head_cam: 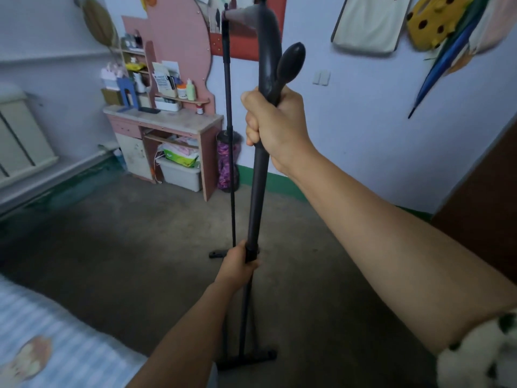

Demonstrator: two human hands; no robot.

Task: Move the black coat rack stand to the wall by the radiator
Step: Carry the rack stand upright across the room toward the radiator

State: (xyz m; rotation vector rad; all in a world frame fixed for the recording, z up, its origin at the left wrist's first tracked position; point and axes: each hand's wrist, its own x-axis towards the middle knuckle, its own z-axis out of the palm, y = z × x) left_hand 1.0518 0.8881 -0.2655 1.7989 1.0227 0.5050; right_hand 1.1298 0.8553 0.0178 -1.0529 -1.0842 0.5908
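Two hands [275, 127] [237, 261], one black coat rack stand [256, 191], one desk [165, 120], one umbrella [444, 65].

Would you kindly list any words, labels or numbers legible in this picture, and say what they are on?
None can be read.
Paper sheet with dark print in the desk's shelf holder: too blurred.
Green package under the pink desk: markings too small.
Bottles on the shelf: no legible label.

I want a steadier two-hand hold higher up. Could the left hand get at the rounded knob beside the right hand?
Probably yes. The knob sticks up bare just above the right hand; the left hand grips the near pole lower down, and would have to let go first.
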